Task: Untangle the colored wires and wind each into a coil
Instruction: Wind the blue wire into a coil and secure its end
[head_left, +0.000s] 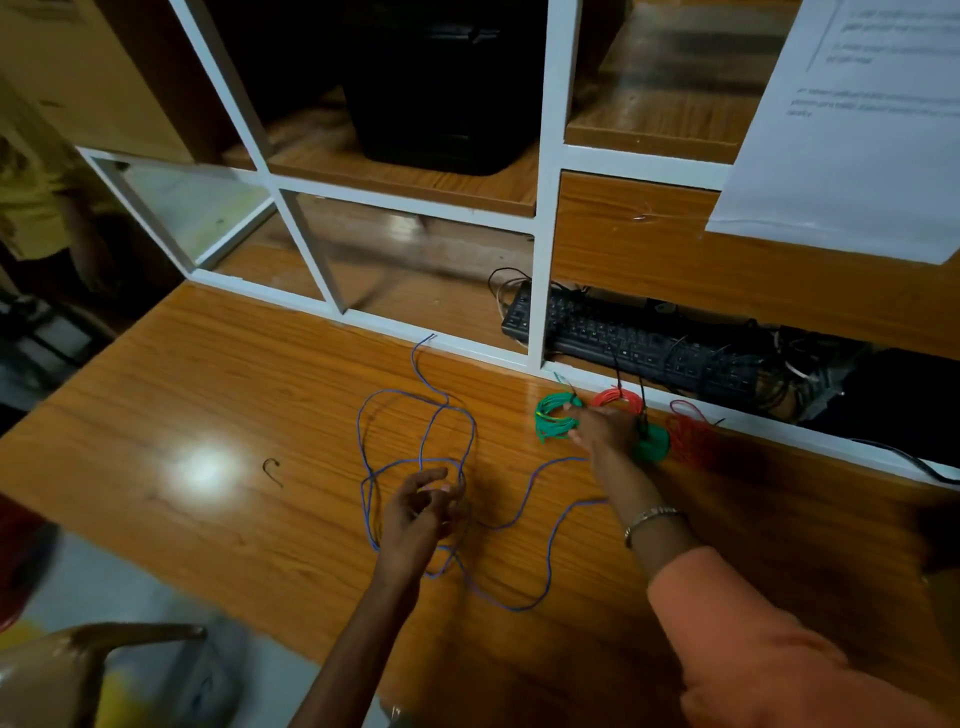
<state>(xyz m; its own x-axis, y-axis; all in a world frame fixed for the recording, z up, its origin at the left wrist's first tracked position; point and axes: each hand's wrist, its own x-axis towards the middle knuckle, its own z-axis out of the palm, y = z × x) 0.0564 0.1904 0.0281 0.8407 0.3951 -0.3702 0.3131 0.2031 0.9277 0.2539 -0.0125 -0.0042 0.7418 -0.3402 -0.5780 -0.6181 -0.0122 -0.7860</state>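
Observation:
A long blue wire (415, 410) lies in loose loops across the wooden table (218, 364). My left hand (418, 512) hovers over the loops with curled fingers that pinch a strand of the blue wire. My right hand (602, 428) reaches to the back of the table and its fingers rest on a green coil (553, 423). Behind that hand sit a red coil (618, 399), a second green coil (652, 447) and a loose red bundle (691, 436). The hand hides part of these coils.
A white frame with glass panes (332, 249) runs along the back of the table. A black keyboard (639, 338) and dark cables lie behind it. A small bent wire scrap (272, 467) lies at left. A chair back (104, 654) stands at lower left.

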